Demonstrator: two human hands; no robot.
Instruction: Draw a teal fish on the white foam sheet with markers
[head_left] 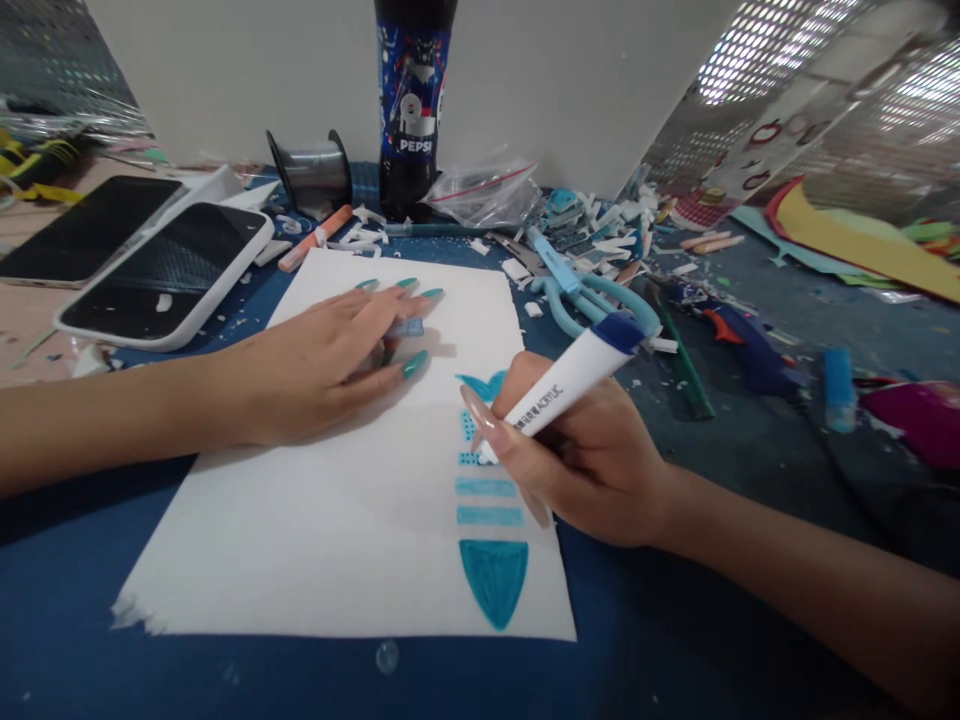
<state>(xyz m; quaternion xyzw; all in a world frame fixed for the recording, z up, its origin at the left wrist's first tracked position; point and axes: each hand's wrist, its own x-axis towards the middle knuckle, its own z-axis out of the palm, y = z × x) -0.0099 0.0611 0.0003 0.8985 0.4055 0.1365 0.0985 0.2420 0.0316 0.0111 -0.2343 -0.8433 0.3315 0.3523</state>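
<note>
Nib of the white plastic marker with a dark blue end [574,380] is hidden behind the right hand [577,460], which grips it closed over teal stripes [489,490] on the white paper sheet [322,520]; its barrel reads "ACRYLIC"; the dark cola bottle [414,100], cut off above, reads "PEPSI"; the left hand [322,365] lies open, palm down, on the sheet, half covering a small bluish piece [407,327].

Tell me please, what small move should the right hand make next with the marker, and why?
Probably slide the marker tip sideways along the band it touches. That band is only dotted with teal, while the two bands below are filled solid. The right hand grips the marker, and the left hand lies flat on the paper.
</note>
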